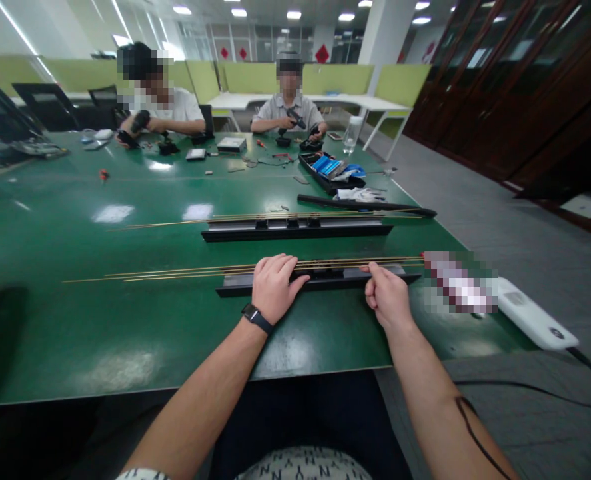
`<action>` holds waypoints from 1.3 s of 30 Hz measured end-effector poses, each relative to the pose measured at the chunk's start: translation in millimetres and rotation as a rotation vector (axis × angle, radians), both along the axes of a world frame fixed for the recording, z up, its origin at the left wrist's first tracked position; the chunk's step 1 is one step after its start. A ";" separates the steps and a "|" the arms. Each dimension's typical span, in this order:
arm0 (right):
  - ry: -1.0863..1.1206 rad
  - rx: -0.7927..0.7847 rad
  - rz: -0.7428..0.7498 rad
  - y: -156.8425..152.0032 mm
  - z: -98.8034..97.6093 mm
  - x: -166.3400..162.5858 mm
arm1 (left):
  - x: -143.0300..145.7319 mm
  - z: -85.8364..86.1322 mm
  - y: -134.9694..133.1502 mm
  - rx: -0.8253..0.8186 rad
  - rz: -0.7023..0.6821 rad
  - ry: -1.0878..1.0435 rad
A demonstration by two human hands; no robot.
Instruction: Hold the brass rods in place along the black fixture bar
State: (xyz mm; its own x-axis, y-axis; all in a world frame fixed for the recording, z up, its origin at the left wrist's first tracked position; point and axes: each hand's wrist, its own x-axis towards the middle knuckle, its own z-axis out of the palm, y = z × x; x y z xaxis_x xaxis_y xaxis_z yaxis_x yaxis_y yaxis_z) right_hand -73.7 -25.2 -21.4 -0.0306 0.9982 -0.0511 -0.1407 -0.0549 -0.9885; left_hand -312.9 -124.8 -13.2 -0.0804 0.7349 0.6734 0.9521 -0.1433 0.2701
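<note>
Thin gold-coloured rods point(165, 274) run lengthwise along a black-and-grey rail point(335, 283) on the near part of the green table. Over the rail's left half lies my left hand point(275, 283), its fingers bent across the rods and rail, its thumb along the near side. My right hand point(388, 293) is at the rail's right end, fingers curled, with index finger and thumb close to the rods. What lies in that pinch is hidden. A second rail point(295, 231) with similar gold rods lies parallel, farther back.
Behind the rails lie a black tube point(365, 205), white gloves point(360, 195) and a black tray point(320, 175) with blue items. A white power strip point(532, 313) sits at the right edge beside a blurred red-and-white object point(458, 283). Two people work across the table point(125, 333).
</note>
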 end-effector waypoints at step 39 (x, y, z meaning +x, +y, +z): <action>-0.011 0.023 -0.018 -2.3 -2.7 -0.3 | 0.2 -3.3 -2.5 0.021 -0.003 -0.023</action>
State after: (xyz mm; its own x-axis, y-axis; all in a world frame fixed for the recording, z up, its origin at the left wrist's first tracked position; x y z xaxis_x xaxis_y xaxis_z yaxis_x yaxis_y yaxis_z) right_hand -74.0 -27.5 -24.1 -0.0120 0.9995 -0.0287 -0.1302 -0.0300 -0.9910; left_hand -312.6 -127.4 -16.5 -0.0938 0.7206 0.6870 0.9452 -0.1523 0.2888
